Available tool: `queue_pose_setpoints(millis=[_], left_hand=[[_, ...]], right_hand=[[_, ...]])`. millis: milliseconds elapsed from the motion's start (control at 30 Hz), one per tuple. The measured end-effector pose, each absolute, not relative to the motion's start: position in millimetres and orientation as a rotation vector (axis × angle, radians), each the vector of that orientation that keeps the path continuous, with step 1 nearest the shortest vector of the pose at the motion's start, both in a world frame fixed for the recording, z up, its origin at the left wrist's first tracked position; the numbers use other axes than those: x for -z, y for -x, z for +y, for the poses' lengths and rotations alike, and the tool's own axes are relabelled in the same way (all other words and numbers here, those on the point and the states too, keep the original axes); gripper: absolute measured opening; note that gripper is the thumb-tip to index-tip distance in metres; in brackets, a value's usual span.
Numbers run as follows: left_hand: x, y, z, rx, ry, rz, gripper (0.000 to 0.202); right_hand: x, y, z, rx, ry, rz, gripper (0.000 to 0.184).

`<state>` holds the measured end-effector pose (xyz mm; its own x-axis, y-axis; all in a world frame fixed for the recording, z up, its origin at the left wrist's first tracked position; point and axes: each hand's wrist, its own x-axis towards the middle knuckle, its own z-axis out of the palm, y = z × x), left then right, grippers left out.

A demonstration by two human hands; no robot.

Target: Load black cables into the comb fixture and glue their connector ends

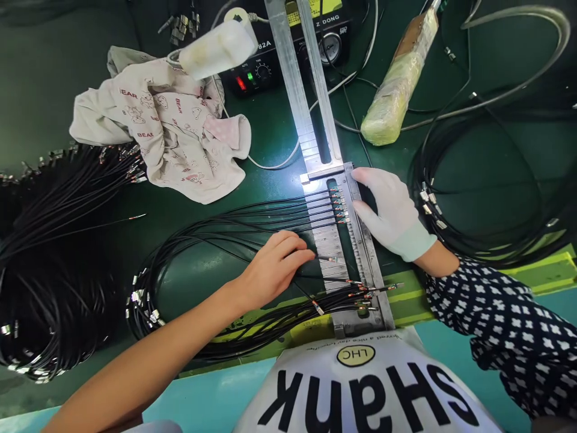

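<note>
Pinching one black cable (pixel 332 259) over a slotted metal frame (pixel 324 239) on the bench (pixel 265 187) — left hand (pixel 273 269), bare; right hand (pixel 392 209), gloved, thumb and finger parted against the frame's edge.

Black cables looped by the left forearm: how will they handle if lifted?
The black cables will probably flex yet spring a little, since they hold smooth, rounded curves. Lifting the loop may drag its ends out of line, as several lie across the slotted metal fixture. Thin strands suggest each is light.
</note>
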<state>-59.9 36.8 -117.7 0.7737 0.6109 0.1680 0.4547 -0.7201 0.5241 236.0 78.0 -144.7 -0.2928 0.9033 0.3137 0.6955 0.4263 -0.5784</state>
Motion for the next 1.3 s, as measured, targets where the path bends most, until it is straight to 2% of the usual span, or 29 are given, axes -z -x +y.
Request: queue_pose_setpoints(millis=[200,600,867,1100,1300], left_hand=[[121,36,57,-0.512,-2.630,0.966,0.033],[119,26,63,-0.529,-2.626,0.885,0.038],[129,28,52,-0.632,-2.571,0.965,0.031],[136,38,36,-0.479,-2.735,1.008,0.040],[117,39,31,-0.377,-2.554,1.054,0.033]], right_hand=[[143,-236,78,-0.455,1.359,-2.079,0.045],[145,-236,81,-0.450,1.342,-2.082,0.042],[144,-236,80,-0.447,1.346,-2.073,0.041],[145,-236,82,-0.461,1.339,-2.059,0.042],[146,-237,76,-0.433,1.362,-2.059,0.041]])
